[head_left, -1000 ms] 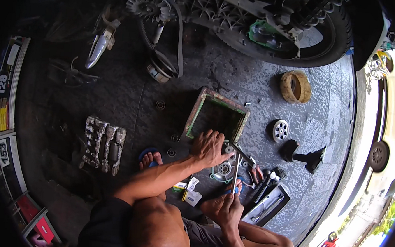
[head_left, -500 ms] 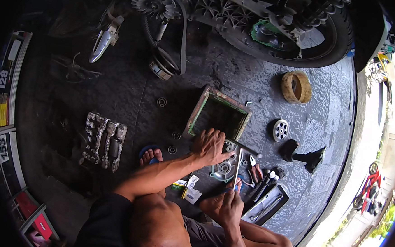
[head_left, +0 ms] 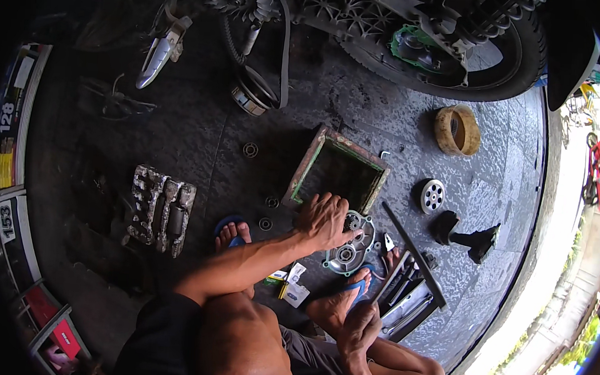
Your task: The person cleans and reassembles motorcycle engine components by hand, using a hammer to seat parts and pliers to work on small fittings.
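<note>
— What is held by the left hand (head_left: pixel 325 220)?

— A round metal gear cover (head_left: pixel 349 244) is pressed down on the dark stone floor (head_left: pixel 200 140); the fingers are spread and laid over its upper left edge, touching rather than clasped around it. The cover lies just below the green-rimmed square tray (head_left: pixel 343 171).

— And the right hand (head_left: pixel 362 327)?

— It is seen low in the frame, next to the bare foot in a blue sandal (head_left: pixel 343 299). The fingers are curled, but whether anything is gripped cannot be told. A long metal bar (head_left: pixel 413 254) is laid slanted on the floor just to its right, running from beside the cover down to the open tool case (head_left: pixel 409 311).

— What else is found around the cover?

— Red-handled pliers (head_left: pixel 390 255) are set right beside it, between cover and bar. Small bearings (head_left: pixel 265 223) are scattered to the left, near the other foot (head_left: pixel 229 235). A perforated silver disc (head_left: pixel 433 195) and a black bracket (head_left: pixel 472 236) are placed further right, and a tan ring (head_left: pixel 457 130) well above them.

— And at the top?

— A scooter rear wheel (head_left: pixel 459 53) is seen there, with a drive belt (head_left: pixel 278 55) looped around a pulley (head_left: pixel 251 95).
</note>
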Demonstrator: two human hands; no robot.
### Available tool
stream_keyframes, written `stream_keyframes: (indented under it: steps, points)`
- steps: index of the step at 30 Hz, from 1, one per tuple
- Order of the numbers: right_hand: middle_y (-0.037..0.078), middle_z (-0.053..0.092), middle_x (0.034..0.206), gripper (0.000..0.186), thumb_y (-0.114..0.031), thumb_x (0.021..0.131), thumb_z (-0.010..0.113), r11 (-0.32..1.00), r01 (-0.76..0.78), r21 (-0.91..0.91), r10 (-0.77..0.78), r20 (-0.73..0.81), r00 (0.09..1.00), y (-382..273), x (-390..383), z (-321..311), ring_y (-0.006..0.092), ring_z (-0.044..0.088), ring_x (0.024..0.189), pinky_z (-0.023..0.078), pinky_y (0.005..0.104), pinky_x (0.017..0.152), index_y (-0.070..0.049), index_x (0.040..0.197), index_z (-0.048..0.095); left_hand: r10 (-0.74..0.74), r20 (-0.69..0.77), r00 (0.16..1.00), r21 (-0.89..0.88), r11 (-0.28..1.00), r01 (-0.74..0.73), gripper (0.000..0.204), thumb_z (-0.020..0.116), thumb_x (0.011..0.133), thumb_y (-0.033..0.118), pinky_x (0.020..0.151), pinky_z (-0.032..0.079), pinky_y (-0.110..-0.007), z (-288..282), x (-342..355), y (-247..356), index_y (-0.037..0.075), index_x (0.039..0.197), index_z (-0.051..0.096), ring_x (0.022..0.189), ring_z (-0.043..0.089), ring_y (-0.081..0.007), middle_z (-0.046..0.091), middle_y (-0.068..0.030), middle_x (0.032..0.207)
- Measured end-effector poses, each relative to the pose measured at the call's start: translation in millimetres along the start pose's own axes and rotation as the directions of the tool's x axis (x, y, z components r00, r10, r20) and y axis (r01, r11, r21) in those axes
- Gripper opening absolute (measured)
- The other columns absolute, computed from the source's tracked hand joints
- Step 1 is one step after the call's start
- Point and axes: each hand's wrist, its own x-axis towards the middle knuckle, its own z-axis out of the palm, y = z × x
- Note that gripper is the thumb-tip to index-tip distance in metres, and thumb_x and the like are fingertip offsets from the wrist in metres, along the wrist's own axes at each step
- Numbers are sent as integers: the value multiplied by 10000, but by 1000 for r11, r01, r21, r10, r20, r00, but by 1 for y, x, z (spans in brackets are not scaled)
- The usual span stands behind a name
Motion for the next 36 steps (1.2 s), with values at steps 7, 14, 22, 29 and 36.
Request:
stream_keyframes:
  steps: [7,14,22,29,36]
  points:
    - [214,595,641,665,-559,1077,367,989,-89,-118,84,-50,995,-2,11,0,338,588,574,447,427,572,46,920,594,-36,85,996,-24,999,38,662,683,843,643,910,452,-452,-3,2,2,16,1047,627,1047,598,-299,654,-150,1012]
    - [160,590,673,583,-477,1091,394,969,-132,-208,134,-3,991,-7,8,0,275,557,625,440,404,576,44,929,598,-48,91,995,-3,999,48,636,684,847,627,899,462,-463,-2,2,3,20,1026,627,1042,607,-303,662,-160,1036]
    - [155,609,655,673,-564,1071,380,990,-114,-88,116,16,993,-9,3,-5,226,621,624,467,374,580,55,917,593,-27,33,999,-13,1000,27,624,703,830,625,873,475,-472,5,1,1,31,996,605,1004,614,-317,647,-146,993]
    - [73,572,687,513,-393,1105,423,973,-134,-190,125,-57,991,-4,18,4,147,472,648,406,359,583,36,899,614,-16,30,999,1,1000,16,639,702,823,645,878,454,-466,0,-1,5,38,996,605,1019,609,-305,648,-133,992]
    - [12,508,670,632,-571,1075,400,966,-253,-51,252,-23,968,7,-16,-6,106,454,650,371,331,555,-9,823,539,75,41,996,-169,983,-67,548,700,858,472,927,460,-486,-7,-3,-1,31,1170,609,1064,598,-330,634,-147,1100]
